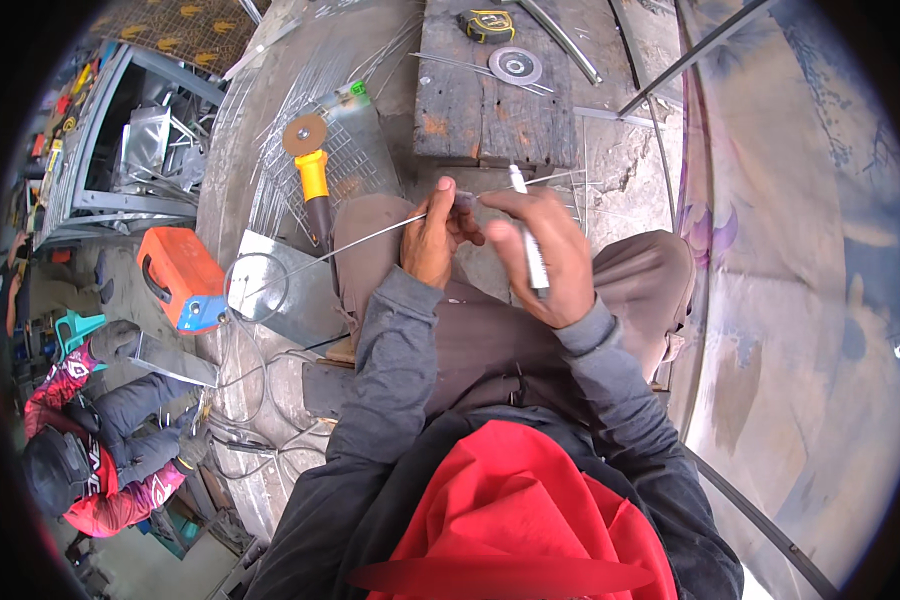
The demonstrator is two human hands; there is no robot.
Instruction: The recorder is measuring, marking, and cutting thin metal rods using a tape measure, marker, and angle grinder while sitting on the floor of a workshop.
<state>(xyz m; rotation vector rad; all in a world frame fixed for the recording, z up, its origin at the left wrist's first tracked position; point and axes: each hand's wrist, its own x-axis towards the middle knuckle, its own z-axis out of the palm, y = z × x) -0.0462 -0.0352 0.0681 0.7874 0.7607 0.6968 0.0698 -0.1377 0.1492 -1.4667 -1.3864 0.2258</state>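
My left hand (430, 238) is closed around a thin metal rod (355, 243), its thumb pointing up. The rod slants down to the left past my knee, and a thin length shows beyond my fingers on the right. In my right hand (548, 240) a white marker (532, 235) lies nearly upright across the palm, under the fingers. The right fingertips reach toward the left hand, where something small and greyish sits between them; I cannot make out what it is. Both hands are above my lap, just in front of a dark wooden block (495, 95).
On the block lie a yellow tape measure (487, 26) and a cutting disc (515, 66). To the left are a yellow angle grinder (312, 178), wire mesh (342, 150), a metal sheet (288, 300) and an orange-and-blue machine (185, 277) with cables. A co-worker (110, 440) sits at far left.
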